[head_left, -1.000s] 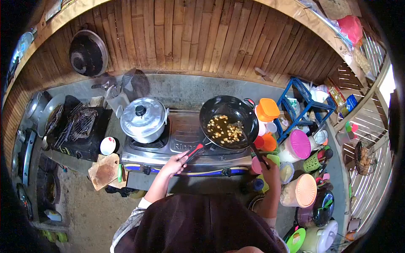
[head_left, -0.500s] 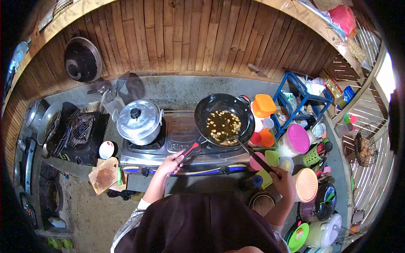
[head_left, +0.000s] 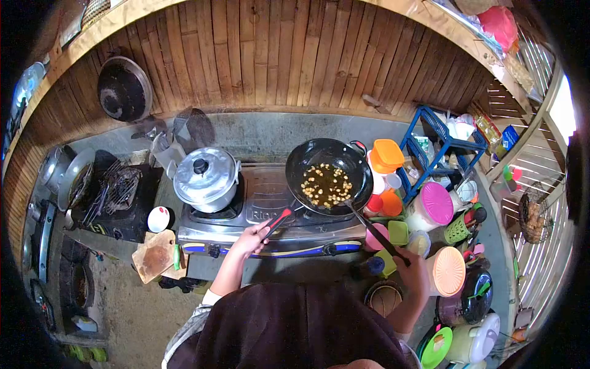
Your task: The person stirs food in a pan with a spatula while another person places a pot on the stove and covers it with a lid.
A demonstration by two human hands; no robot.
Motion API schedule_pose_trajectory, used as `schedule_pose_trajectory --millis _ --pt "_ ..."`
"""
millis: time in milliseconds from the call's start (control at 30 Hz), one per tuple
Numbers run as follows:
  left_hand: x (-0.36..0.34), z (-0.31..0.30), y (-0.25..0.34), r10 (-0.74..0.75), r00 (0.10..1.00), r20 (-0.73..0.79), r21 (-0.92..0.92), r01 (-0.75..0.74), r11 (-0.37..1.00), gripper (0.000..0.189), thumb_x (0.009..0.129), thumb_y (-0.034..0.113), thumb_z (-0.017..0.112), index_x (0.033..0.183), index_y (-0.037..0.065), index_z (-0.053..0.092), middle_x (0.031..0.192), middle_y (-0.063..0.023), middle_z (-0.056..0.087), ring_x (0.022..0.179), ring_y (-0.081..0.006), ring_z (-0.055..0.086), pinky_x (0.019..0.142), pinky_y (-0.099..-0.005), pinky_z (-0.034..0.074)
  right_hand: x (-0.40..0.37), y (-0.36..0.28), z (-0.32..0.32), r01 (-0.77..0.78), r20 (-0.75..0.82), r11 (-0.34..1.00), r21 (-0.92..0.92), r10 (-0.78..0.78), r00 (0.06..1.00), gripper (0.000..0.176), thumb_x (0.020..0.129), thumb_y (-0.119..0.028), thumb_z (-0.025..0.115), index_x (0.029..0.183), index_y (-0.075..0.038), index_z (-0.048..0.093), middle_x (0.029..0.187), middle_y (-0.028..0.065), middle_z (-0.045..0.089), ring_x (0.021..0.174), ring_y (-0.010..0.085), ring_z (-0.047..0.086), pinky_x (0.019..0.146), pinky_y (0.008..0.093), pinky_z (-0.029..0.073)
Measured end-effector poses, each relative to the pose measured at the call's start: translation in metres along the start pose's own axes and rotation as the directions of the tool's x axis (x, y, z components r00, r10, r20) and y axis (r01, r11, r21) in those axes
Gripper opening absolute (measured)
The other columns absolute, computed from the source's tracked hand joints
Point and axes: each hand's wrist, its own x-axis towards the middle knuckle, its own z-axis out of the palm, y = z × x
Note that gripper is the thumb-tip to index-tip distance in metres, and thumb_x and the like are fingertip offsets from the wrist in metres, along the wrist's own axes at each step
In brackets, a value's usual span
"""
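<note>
A black wok (head_left: 310, 158) sits on the right burner of the gas stove (head_left: 264, 229), with small golden-brown pieces (head_left: 321, 187) in oil at its bottom. My left hand (head_left: 253, 238) is closed round the wok's red and black handle (head_left: 278, 222). In my right hand (head_left: 413, 270) is the dark handle of a spatula (head_left: 381, 238). The spatula's metal end reaches the near right side of the wok, partly over the rim. On the left burner stands a lidded aluminium pot (head_left: 204, 180).
Left of the stove are a cutting board (head_left: 152, 258) with a green-handled knife (head_left: 177, 257), a small white bowl (head_left: 158, 219) and a blackened grill (head_left: 123, 190). Plastic containers, including one with a pink lid (head_left: 437, 203), and a blue rack (head_left: 437, 132) crowd the right side.
The spatula's end has shifted slightly right and up toward the wok's rim, and the pieces in the oil lie differently. My left hand keeps its hold on the handle.
</note>
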Motion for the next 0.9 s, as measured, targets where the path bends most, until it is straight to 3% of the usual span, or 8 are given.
schedule_pose_trajectory --millis 133,233,300,400,467,600,700,900 --pt "0.002 -0.002 -0.002 -0.006 1.0 0.018 -0.022 0.006 1.0 0.04 0.093 0.023 0.048 0.133 0.022 0.042 0.065 0.002 0.046 0.043 -0.0049 0.034 0.037 -0.0202 0.026 0.016 0.01 0.029 0.113 0.005 0.991 0.074 -0.114 0.993 0.027 0.079 -0.01 0.061 0.104 0.0 0.06 0.096 0.0219 0.062 0.091 0.0319 0.062 0.077 0.0373 0.046" --pt "0.004 -0.003 -0.002 -0.012 1.0 0.004 0.005 0.012 1.0 0.04 0.093 0.023 0.047 0.133 0.023 0.042 0.065 0.002 0.046 0.043 -0.0051 0.034 0.037 -0.0208 0.026 0.03 0.004 0.05 0.074 0.054 0.993 0.09 -0.079 0.995 0.027 0.079 -0.012 0.062 0.103 0.0 0.059 0.096 0.0215 0.062 0.093 0.0323 0.061 0.078 0.0369 0.046" --pt "0.003 -0.002 -0.001 -0.011 1.0 0.012 0.0 0.011 1.0 0.04 0.093 0.023 0.047 0.133 0.023 0.041 0.064 0.0021 0.046 0.043 -0.0051 0.033 0.037 -0.021 0.026 0.036 0.001 0.062 0.158 0.009 0.987 0.036 -0.158 0.987 0.028 0.079 -0.013 0.062 0.104 -0.001 0.059 0.094 0.0217 0.062 0.091 0.032 0.061 0.077 0.0368 0.046" --pt "0.002 -0.002 -0.001 -0.006 1.0 0.025 -0.009 0.006 1.0 0.04 0.093 0.024 0.047 0.133 0.024 0.041 0.064 0.0023 0.045 0.043 -0.005 0.033 0.037 -0.0211 0.026 0.05 -0.008 0.073 0.19 0.043 0.973 0.133 -0.197 0.979 0.029 0.08 -0.014 0.062 0.106 -0.001 0.058 0.094 0.0217 0.062 0.09 0.0317 0.062 0.076 0.0367 0.047" --pt "0.002 -0.002 -0.001 0.0 1.0 0.03 -0.013 0.0 1.0 0.04 0.093 0.024 0.046 0.133 0.024 0.04 0.064 0.0024 0.045 0.043 -0.0049 0.033 0.037 -0.0211 0.026 0.066 -0.001 0.091 0.462 -0.127 0.886 0.039 -0.455 0.882 0.028 0.081 -0.014 0.061 0.106 -0.001 0.058 0.094 0.0215 0.063 0.09 0.0313 0.062 0.077 0.036 0.047" --pt "0.001 -0.002 0.0 -0.013 1.0 0.028 -0.014 0.013 1.0 0.041 0.093 0.023 0.046 0.133 0.023 0.04 0.064 0.0029 0.045 0.044 -0.0044 0.033 0.037 -0.02 0.026 0.089 -0.012 0.107 0.312 -0.034 0.935 0.17 -0.311 0.95 0.028 0.082 -0.015 0.06 0.106 -0.001 0.058 0.096 0.021 0.062 0.093 0.0314 0.061 0.079 0.0352 0.047" --pt "0.002 -0.002 0.0 -0.017 0.999 0.03 -0.011 0.018 1.0 0.041 0.093 0.022 0.046 0.133 0.023 0.041 0.064 0.0031 0.046 0.044 -0.0041 0.033 0.037 -0.0193 0.025 0.11 -0.001 0.127 0.309 -0.131 0.917 0.252 -0.284 0.95 0.029 0.083 -0.017 0.058 0.108 -0.002 0.058 0.099 0.021 0.062 0.094 0.0329 0.06 0.081 0.0355 0.046" --pt "0.002 -0.002 0.0 -0.019 1.0 0.024 -0.022 0.019 1.0 0.041 0.093 0.023 0.048 0.133 0.023 0.041 0.064 0.0033 0.046 0.044 -0.0039 0.034 0.037 -0.019 0.025 0.128 0.003 0.131 0.32 -0.332 0.941 0.108 -0.269 0.904 0.033 0.083 -0.023 0.058 0.111 -0.005 0.058 0.103 0.0185 0.061 0.097 0.0349 0.058 0.084 0.0383 0.045"
